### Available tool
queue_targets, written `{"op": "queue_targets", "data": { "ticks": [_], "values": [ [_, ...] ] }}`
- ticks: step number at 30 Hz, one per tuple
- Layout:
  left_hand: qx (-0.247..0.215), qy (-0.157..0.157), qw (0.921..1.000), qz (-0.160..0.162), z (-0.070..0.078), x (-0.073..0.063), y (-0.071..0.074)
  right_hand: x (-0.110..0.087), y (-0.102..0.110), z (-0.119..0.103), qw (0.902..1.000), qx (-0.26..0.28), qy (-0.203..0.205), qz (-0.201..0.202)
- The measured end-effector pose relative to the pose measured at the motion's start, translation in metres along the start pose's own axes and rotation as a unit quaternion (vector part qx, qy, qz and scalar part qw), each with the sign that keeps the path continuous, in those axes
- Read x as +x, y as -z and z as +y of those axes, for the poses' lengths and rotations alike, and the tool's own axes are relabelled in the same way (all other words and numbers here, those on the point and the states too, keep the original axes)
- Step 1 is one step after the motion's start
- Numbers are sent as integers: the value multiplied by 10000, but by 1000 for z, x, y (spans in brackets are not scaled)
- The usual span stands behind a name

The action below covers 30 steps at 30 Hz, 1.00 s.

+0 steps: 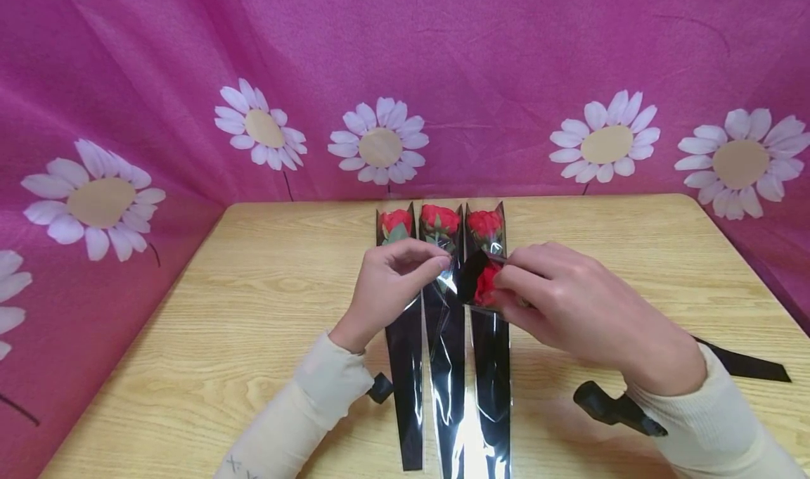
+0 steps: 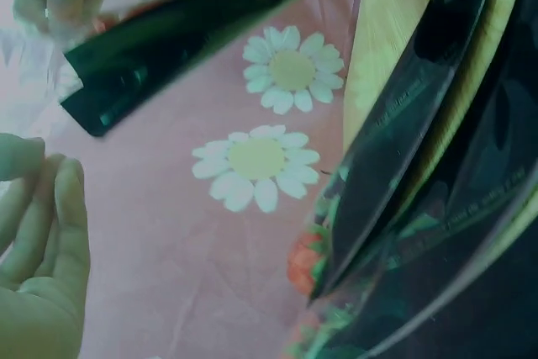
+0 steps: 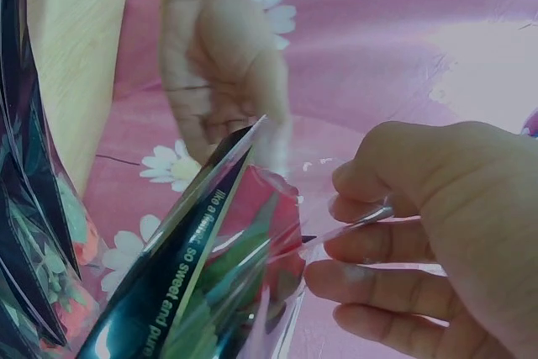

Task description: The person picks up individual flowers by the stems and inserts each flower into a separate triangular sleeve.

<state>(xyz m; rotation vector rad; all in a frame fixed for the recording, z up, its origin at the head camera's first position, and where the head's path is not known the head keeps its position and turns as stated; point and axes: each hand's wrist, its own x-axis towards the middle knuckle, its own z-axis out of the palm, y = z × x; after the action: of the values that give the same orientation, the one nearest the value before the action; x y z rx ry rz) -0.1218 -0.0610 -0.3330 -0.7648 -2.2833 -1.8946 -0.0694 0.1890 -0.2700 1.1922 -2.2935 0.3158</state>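
Note:
A fourth red rose (image 1: 486, 284) is raised over the table in a black and clear flower sleeve (image 3: 181, 279) with printed lettering. My right hand (image 1: 560, 299) pinches the clear film at the sleeve's upper edge between thumb and fingers, as the right wrist view shows. Just left of the sleeve's mouth is my left hand (image 1: 386, 282), its thumb close to its loosely bent fingertips. In the left wrist view, a gap separates the left hand (image 2: 42, 245) from the black sleeve edge. The rose's lower stem is hidden in the head view.
Beneath the hands, three wrapped roses lie side by side on the wooden table (image 1: 266, 324): a left one (image 1: 403, 387), a middle one (image 1: 446, 366) and a right one (image 1: 492, 373). A black strip (image 1: 749, 363) lies near the right edge. Pink daisy-printed cloth (image 1: 481, 78) hangs behind.

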Motion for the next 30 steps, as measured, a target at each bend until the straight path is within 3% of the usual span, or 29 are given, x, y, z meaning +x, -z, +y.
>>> {"op": "queue_targets", "data": {
  "ticks": [4,8,12,16,20,25,30],
  "values": [
    [21,536,9985,-58,-9,3,0,0,2,0,10000,-43,-54,51],
    [434,963,9923,-645,-14,4,-6,1,3,-1,9999,16,-60,150],
    [777,1062,9813,-1403,-14,2,-14,2,3,-1,9997,55,-48,238],
    [793,972,9754,-1810,-9,-1,-23,2,4,-2,9995,57,-13,309],
    [719,897,9769,-1804,-3,-5,-29,4,1,-3,9983,122,234,528],
    [762,835,9818,-1524,4,-9,-34,5,-2,-3,9963,128,483,705],
    [551,738,9873,-1295,5,-12,-33,4,-1,-4,9974,97,381,604]
  ]
}}
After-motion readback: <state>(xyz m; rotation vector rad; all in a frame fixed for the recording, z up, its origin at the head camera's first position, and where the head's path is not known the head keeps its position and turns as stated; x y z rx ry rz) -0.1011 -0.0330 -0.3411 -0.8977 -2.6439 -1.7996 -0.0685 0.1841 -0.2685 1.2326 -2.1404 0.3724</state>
